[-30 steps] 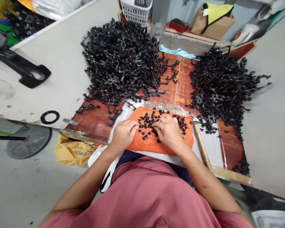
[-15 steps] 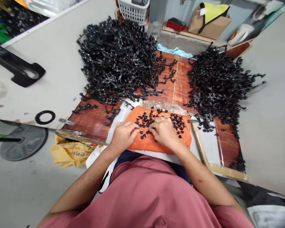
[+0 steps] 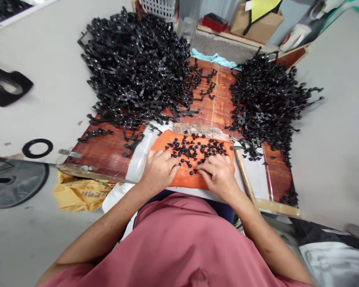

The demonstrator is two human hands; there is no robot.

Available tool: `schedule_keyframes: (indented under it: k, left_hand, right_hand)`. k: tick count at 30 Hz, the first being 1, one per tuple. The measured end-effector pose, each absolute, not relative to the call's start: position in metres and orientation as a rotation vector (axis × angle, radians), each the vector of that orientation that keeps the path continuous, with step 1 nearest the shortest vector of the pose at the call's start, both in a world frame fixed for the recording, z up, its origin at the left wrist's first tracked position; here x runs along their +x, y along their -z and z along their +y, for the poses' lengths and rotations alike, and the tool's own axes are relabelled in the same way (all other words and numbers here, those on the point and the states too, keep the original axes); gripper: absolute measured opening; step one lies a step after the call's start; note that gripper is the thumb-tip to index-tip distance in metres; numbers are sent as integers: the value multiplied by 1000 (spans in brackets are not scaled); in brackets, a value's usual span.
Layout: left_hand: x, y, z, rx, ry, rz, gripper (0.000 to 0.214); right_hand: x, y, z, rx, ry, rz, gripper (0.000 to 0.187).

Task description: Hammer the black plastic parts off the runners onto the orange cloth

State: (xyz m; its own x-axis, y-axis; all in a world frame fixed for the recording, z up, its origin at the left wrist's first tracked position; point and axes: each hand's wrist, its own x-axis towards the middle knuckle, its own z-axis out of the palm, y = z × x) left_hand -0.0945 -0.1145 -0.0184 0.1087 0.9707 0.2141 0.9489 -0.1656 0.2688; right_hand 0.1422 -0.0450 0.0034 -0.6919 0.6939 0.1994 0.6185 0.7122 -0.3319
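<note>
Left hand (image 3: 159, 169) and right hand (image 3: 219, 175) probably touch studs (image 3: 194, 149).

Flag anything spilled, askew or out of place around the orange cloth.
Nothing looks damaged. A few black strips lie loose on the wooden board, apart from the left pile, and a black ring sits alone on the grey surface to the left.
</note>
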Motion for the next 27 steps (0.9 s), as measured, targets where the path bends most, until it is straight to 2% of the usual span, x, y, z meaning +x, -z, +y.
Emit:
schedule_keyframes:
  k: [6, 11, 14, 18, 22, 27]
  left_hand:
    - [-91, 21, -112, 2320, -468, 2016, 27]
    - [-81, 19, -112, 2304, -438, 1903, 27]
    - [-78, 18, -110, 2317, -481, 1969, 25]
    - [-76, 14, -102, 2344, -485, 1993, 18]
    - [-72, 10, -89, 2393, -312, 1941, 22]
    - [-72, 10, -78, 2390, -285, 1899, 20]
  right_hand:
    - [139, 11, -55, -1083, -210, -2634, 19]
    - [131, 9, -49, -1177, -326, -2675, 19]
    - [132, 5, -47, -1216, -233, -2656, 19]
    - [132, 7, -53, -1111, -279, -2620, 21]
    - [125, 16, -62, -1046, -302, -2626, 22]
    - [118, 30, -69, -1018, -265, -2558, 23]
